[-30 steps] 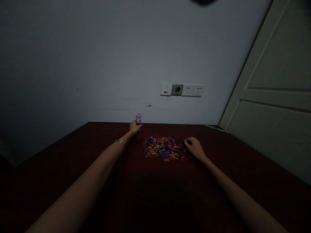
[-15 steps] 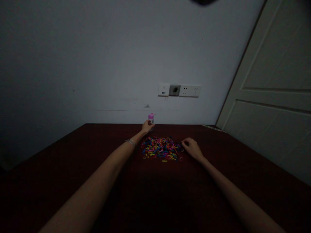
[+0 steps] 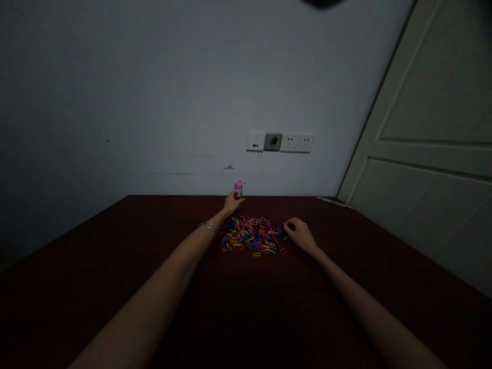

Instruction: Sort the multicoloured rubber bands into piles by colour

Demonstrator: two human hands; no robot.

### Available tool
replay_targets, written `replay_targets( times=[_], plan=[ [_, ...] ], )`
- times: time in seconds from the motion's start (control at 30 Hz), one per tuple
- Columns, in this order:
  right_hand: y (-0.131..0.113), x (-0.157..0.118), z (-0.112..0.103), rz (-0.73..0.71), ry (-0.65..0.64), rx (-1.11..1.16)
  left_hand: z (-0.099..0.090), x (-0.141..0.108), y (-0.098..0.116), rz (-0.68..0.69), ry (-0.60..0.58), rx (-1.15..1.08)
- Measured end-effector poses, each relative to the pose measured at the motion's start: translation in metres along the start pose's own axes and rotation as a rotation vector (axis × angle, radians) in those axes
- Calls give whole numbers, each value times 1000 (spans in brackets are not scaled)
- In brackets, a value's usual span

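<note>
A loose pile of small colourful rubber bands [image 3: 249, 233] lies on the dark red-brown table [image 3: 246, 292]. Behind the pile, my left hand [image 3: 231, 203] has its thumb and fingers closed around a small bottle with a pink lid [image 3: 238, 187]. The bottle looks upright, its lower part partly hidden by the fingers and the gloom. At the right edge of the pile rests my right hand [image 3: 300, 233], fingers curled with the tips together. Whatever those fingertips may pinch is too small and dark to make out.
A pale wall [image 3: 184, 102] rises behind the table's far edge, carrying a row of sockets and switches [image 3: 280, 142]. To the right stands a white panelled door [image 3: 430, 154]. A flat strip [image 3: 333, 202] lies at the table's far right corner.
The view has shifted slightly, so most things sit a little further left. Both hands keep nearly the same places and poses, the left still around the bottle.
</note>
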State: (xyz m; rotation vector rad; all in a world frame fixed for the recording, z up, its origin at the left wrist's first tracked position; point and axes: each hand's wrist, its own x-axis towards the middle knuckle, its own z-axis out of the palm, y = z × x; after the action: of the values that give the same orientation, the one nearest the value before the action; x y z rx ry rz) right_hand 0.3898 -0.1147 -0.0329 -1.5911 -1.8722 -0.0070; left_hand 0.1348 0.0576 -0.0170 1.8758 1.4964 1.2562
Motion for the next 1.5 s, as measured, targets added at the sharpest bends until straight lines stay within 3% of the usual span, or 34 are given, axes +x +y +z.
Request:
replay_targets(
  times=[0.27,0.6,0.8,0.93,1.13,1.3,1.5],
  plan=[
    [4,1,2,-5,-1,7,1,-9,-5,-55,-46,-8],
    [0,-1,-2,-16,-5,13,4,-18,-13,-74,-16,-11],
    [5,2,1,23,-23,43,-6,-23,-12,-147,-16,-62],
    [11,3,4,31,-1,85,-22,-27,-6,-256,94,-231],
    [16,3,6,50,59,172,-56,-48,-2,-120,213,-252],
    [16,2,4,48,118,257,-77,-71,-10,-1,169,-172],
    [10,-2,1,63,156,326,-80,-102,-11,50,63,-120]
  ],
)
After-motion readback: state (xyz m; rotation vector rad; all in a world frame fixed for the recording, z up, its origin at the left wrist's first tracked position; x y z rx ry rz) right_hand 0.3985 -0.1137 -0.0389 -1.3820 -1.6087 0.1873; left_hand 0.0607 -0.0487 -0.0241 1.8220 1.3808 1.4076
